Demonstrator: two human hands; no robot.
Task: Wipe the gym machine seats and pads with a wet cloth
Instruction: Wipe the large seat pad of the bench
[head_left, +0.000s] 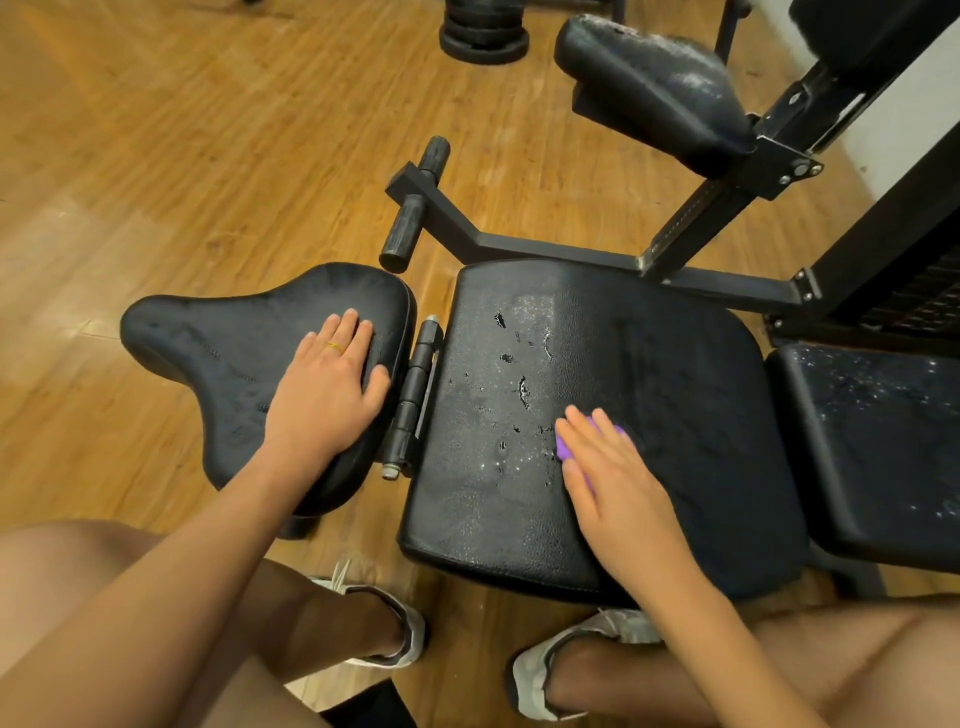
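Pressing purple cloth (564, 450) on seat (675, 374), right hand (618, 486) flat-fingered; left hand (327, 387) spread flat on side pad (218, 343).

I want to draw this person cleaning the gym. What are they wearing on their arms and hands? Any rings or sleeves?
The left hand wears a thin gold ring on one finger. The right hand shows no ring. No sleeves, gloves, watch or bracelets show on either arm as far as the picture reaches.

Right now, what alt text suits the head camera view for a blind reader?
A right hand presses a purple cloth flat on a cracked black seat pad; the left hand rests on a neighbouring curved pad.
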